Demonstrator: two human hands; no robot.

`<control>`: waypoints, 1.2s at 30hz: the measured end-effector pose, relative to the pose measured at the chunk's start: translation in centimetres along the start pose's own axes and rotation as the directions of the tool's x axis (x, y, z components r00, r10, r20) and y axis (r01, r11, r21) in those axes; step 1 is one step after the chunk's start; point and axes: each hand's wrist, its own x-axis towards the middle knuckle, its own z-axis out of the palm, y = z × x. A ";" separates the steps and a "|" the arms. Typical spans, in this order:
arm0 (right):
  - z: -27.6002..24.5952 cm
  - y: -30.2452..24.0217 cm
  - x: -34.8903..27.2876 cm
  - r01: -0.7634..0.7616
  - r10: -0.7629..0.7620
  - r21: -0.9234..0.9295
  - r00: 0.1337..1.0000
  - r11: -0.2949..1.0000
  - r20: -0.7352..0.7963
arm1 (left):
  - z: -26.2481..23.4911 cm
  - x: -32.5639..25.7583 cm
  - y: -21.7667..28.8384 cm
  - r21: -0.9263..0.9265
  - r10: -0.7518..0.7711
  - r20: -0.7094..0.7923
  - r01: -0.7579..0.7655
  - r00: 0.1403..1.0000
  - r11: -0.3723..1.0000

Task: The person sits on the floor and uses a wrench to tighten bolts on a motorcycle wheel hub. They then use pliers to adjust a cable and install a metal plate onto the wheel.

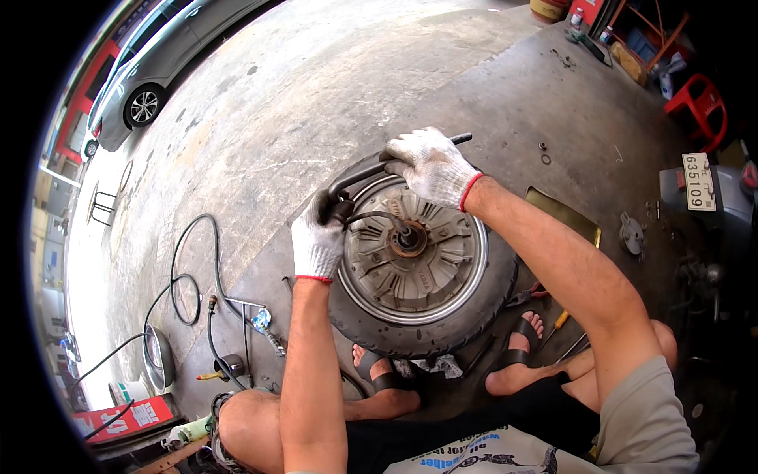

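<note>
A scooter wheel with a grey hub and black tyre [418, 336] lies on its side between my feet. My right hand [433, 167], in a white knitted glove, is closed round a dark bar [463, 138] over the tyre's far edge. That bar slants down left toward my left hand [320, 237], also gloved and closed at the rim's left side. A black cable [371, 216] curves from the hub's axle [407, 237] to my left fingers, which seem to grip it. Whether they also hold the bar's near end is hidden.
A brass-coloured tray [562, 213] and a round metal part [631, 234] lie to the right. A yellow-handled screwdriver [561, 319] rests near my right foot. An air hose [215, 237] loops at left. A parked motorbike [730, 189] and red stool [699, 107] stand right; a car [158, 71], far left.
</note>
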 end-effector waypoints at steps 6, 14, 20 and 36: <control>0.1 0.0 0.1 0.016 -0.016 -0.011 1.000 1.000 -0.002 | 0.3 -0.3 -0.3 -0.074 -0.003 -0.022 0.001 1.000 0.997; -0.4 0.8 2.1 0.132 -0.128 -0.037 0.988 0.991 0.088 | 0.5 -0.7 -0.9 -0.006 0.030 -0.055 -0.030 0.998 1.000; -1.1 -0.2 4.7 0.173 -0.171 0.012 0.957 0.985 0.234 | 0.6 -1.5 -1.6 -0.011 0.057 -0.166 -0.060 0.984 0.998; -1.9 -3.2 1.3 0.031 -0.014 -0.087 0.981 0.996 0.193 | 0.6 -2.2 -2.3 0.179 0.187 -0.157 -0.158 0.970 0.971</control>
